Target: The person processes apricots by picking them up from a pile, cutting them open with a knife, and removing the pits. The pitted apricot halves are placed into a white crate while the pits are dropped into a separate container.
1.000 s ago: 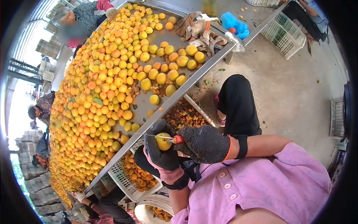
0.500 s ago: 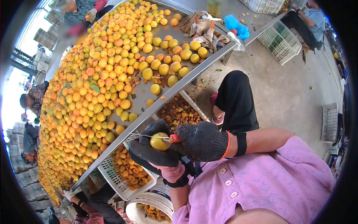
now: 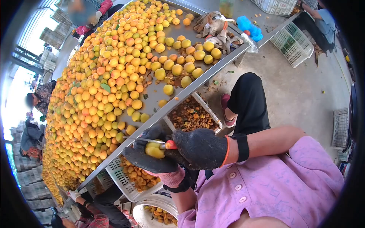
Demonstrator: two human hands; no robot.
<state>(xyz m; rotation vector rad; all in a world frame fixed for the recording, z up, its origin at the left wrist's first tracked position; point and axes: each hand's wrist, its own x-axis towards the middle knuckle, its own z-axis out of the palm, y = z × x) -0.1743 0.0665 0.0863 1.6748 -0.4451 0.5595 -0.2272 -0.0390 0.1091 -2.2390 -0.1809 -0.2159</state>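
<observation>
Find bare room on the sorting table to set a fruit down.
Free: the grey strip of table between the fruit heap and the near rim, around a lone fruit. Crowded: the heap itself and the rags corner.

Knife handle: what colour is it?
Red-orange; the knife handle shows best in the head view, poking from the right hand.
</observation>
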